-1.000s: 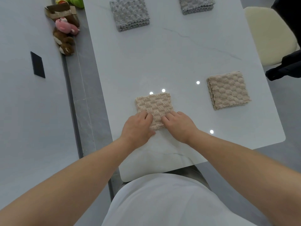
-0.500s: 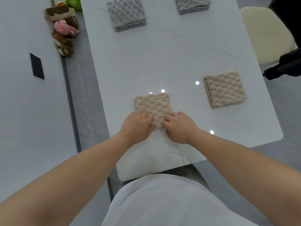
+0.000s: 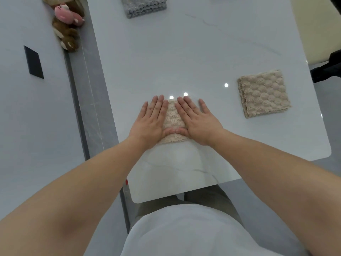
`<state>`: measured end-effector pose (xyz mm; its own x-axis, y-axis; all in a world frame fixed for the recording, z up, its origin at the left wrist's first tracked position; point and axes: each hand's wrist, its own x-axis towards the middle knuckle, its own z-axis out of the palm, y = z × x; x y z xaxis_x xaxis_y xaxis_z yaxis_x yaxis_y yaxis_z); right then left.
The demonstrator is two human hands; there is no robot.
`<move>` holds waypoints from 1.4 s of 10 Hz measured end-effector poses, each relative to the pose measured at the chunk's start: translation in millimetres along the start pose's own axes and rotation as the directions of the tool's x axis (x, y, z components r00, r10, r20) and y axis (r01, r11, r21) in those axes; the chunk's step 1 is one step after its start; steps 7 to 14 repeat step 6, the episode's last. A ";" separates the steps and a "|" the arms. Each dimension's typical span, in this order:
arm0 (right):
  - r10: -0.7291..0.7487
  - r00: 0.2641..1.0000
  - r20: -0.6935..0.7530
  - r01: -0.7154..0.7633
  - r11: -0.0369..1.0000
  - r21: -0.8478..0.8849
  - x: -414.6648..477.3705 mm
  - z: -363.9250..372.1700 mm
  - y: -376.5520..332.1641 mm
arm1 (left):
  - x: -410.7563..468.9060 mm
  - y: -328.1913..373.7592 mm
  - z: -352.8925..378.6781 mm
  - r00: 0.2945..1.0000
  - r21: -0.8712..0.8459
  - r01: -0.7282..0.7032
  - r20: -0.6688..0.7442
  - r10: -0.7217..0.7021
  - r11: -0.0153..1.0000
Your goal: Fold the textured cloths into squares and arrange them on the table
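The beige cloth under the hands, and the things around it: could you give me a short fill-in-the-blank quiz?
1. The left hand and the right hand lie ____ on the nearer beige cloth, fingers straight.
2. The second beige cloth lies on the person's ____ side.
3. The folded cloth at the far end of the table is ____ in colour.
Missing words: flat; right; grey.

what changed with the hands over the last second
The left hand and right hand, before curled at the edge of the near cloth, slid forward and now press flat on it. It, the other beige cloth and the grey cloth stayed put.
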<state>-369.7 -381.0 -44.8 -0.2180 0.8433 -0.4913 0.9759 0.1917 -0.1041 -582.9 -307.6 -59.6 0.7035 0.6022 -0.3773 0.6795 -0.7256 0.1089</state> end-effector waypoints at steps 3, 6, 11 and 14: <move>-0.068 0.995 0.072 0.073 0.995 -0.063 -4.7 -12.4 14.0 | -11.5 -14.1 -9.2 0.991 0.062 -0.072 0.118 0.064 0.996; 0.114 0.981 -0.157 -0.075 0.968 0.238 -37.6 -62.6 -1.1 | -16.6 14.3 -72.7 0.989 -0.034 0.037 0.146 -0.031 0.999; 0.114 0.981 -0.157 -0.075 0.968 0.238 -37.6 -62.6 -1.1 | -16.6 14.3 -72.7 0.989 -0.034 0.037 0.146 -0.031 0.999; 0.114 0.981 -0.157 -0.075 0.968 0.238 -37.6 -62.6 -1.1 | -16.6 14.3 -72.7 0.989 -0.034 0.037 0.146 -0.031 0.999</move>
